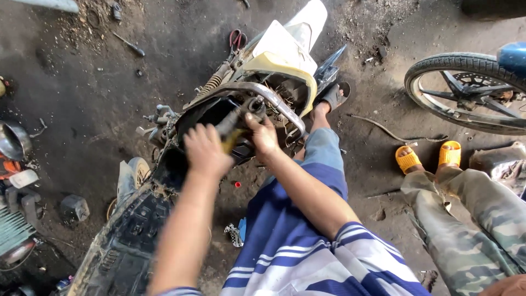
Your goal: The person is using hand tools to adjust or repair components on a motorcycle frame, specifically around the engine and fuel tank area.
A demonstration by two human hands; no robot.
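Note:
A stripped motorcycle [274, 60] lies across the dirty floor with its frame and black inner parts bare. My left hand [205, 151] is blurred and closed around a tool with a yellow and black handle [231, 134], over the dark cavity of the frame. My right hand [263, 134] rests on the parts just under the curved grey frame tube [263, 90], fingers pressed against a black part there. Whether it grips anything I cannot tell. A cream and white body panel [287, 46] sits beyond the tube.
Another person squats at right in camouflage trousers [466, 230] and yellow sandals [408, 159]. A motorcycle wheel [466, 90] stands at upper right. Red-handled pliers [236, 38], a loose tool [129, 44] and small parts lie about. Engine parts [16, 181] crowd the left edge.

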